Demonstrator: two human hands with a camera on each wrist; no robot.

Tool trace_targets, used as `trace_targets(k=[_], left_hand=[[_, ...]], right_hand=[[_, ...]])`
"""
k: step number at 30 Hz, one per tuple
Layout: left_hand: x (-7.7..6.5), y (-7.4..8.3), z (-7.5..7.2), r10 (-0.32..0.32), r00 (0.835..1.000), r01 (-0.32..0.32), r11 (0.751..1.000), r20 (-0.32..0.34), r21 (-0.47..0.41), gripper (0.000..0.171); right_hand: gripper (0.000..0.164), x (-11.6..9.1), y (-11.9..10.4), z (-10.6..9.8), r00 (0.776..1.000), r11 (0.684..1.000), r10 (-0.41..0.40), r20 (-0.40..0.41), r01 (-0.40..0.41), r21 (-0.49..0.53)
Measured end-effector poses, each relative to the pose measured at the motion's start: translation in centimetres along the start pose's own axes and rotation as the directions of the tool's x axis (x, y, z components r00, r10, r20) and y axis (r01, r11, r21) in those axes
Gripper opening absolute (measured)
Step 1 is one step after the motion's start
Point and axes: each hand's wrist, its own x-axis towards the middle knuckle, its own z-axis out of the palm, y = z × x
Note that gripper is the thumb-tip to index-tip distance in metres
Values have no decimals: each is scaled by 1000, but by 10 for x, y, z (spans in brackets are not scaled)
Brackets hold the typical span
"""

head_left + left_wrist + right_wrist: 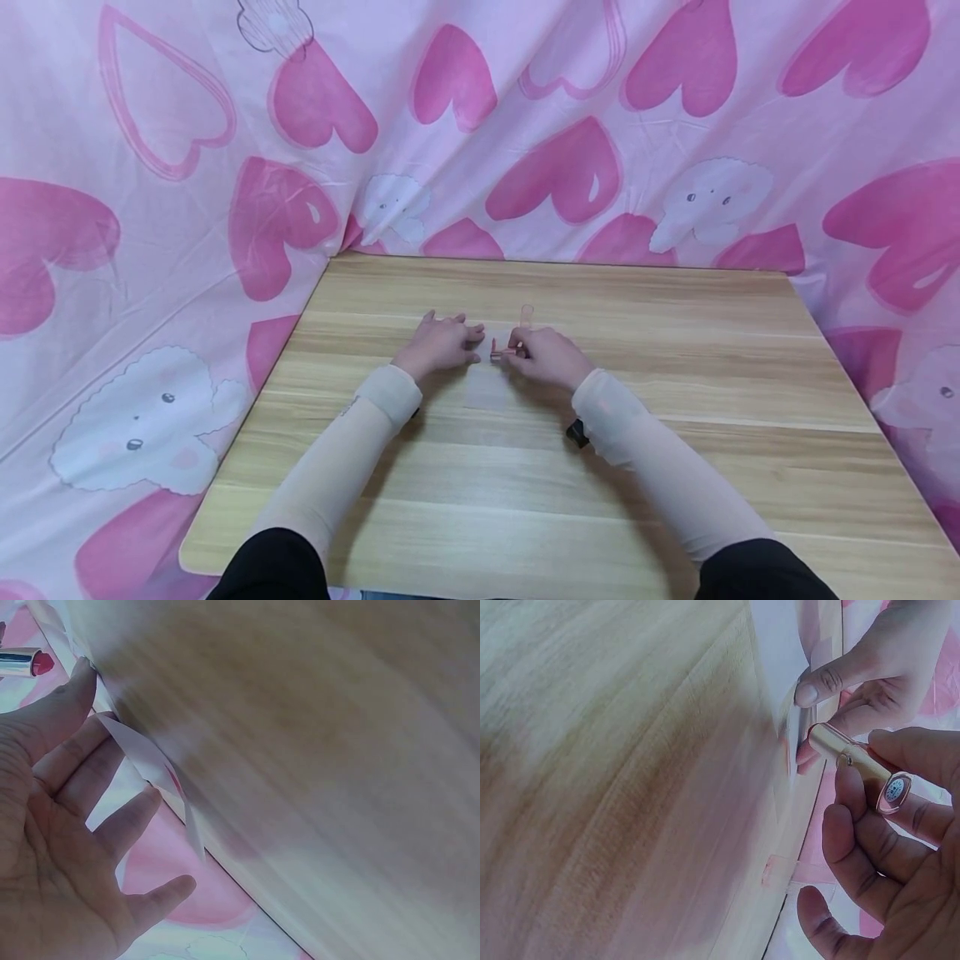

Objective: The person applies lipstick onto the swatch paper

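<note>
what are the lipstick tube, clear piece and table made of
Lipstick tube: metal or plated plastic, shiny gold, from its bright highlights. Clear piece: probably glossy plastic, being transparent; glass possible. Table: wood or laminate, satin looking, with streaky grain.

We find the head view bright and fairly even, with soft shadows on the table [510, 508] beside the left sleeve [339, 472] and right sleeve [675, 483]; we get dimmer, hazier wrist views, the wood grain blurred; we catch pale highlights on the lipstick tube [861, 763].
</note>
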Motion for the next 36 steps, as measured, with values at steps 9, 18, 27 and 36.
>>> trace_targets(k=[9,18,27,36], left_hand=[[-1,1,0,16,1000,-16,999,-7,44,52],[-4,2,2,32,998,-29,997,-49,68,50],[-16,5,-7,60,994,-55,997,-92,59,45],[-46,14,-4,115,990,-112,993,-81,41,44]], right_hand=[[17,-3,0,0,1000,999,25,-9,-25,23],[16,-5,6,3,999,997,49,13,-50,52],[16,-9,5,0,998,996,63,19,-64,60],[17,-17,8,-2,999,999,48,10,-48,4]])
